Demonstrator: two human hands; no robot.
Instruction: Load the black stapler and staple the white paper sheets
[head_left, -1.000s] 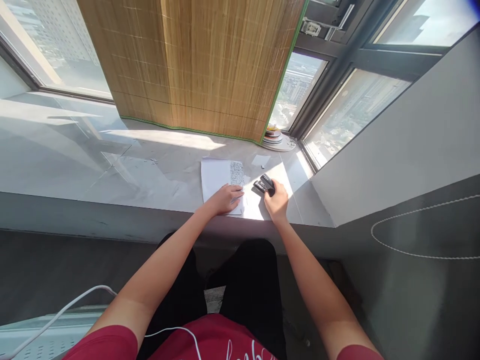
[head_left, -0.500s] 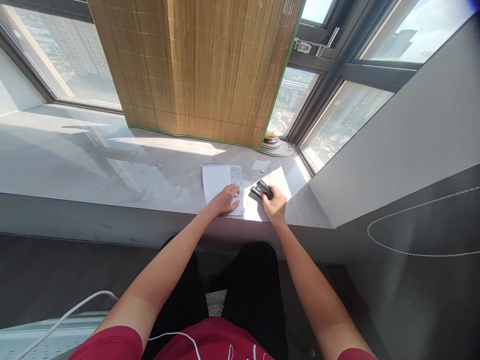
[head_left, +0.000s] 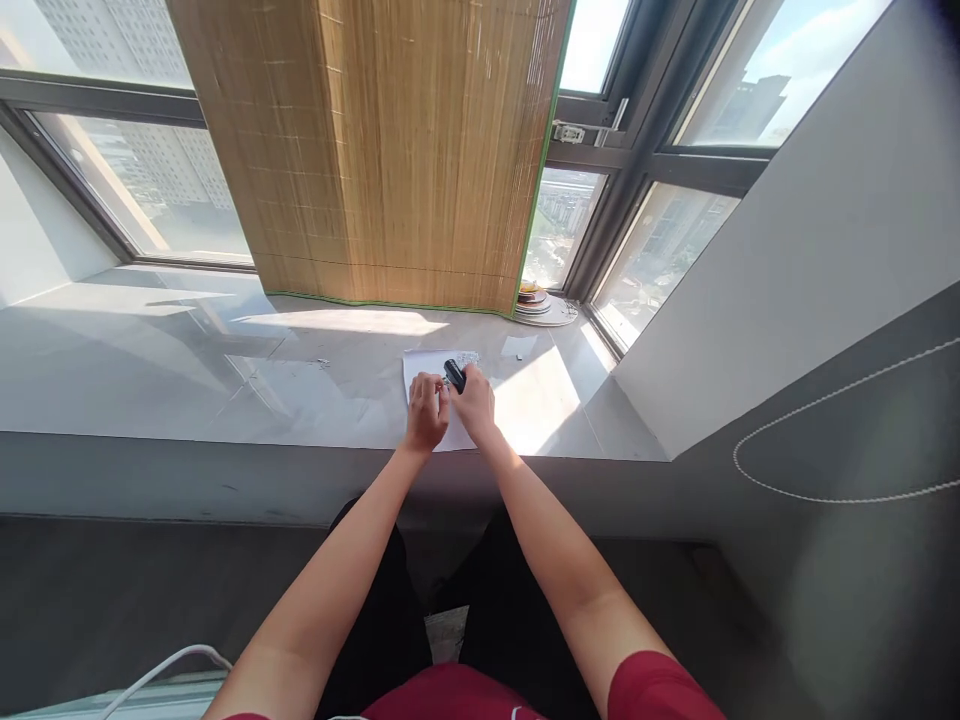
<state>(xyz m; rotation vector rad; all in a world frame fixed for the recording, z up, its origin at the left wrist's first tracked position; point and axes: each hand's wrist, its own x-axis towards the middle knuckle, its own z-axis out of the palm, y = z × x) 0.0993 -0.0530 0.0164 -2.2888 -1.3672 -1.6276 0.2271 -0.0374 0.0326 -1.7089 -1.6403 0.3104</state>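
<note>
While the right hand (head_left: 475,402) is closed round the black stapler (head_left: 454,375), above the paper (head_left: 415,364) near the front edge of the windowsill (head_left: 337,415), the left hand (head_left: 427,412) sits close beside, grip unclear; steady support with fingertips clear of the stapler's mouth seems best.

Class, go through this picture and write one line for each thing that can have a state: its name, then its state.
Black stapler: held in the right hand; open or closed, cannot tell
Left hand: fingers bent, beside the stapler
White paper: lying on the ledge, partly covered by hands
Bamboo blind: let down, unrolled
Plates: stacked
Beaded cord: hanging in a loop
</note>
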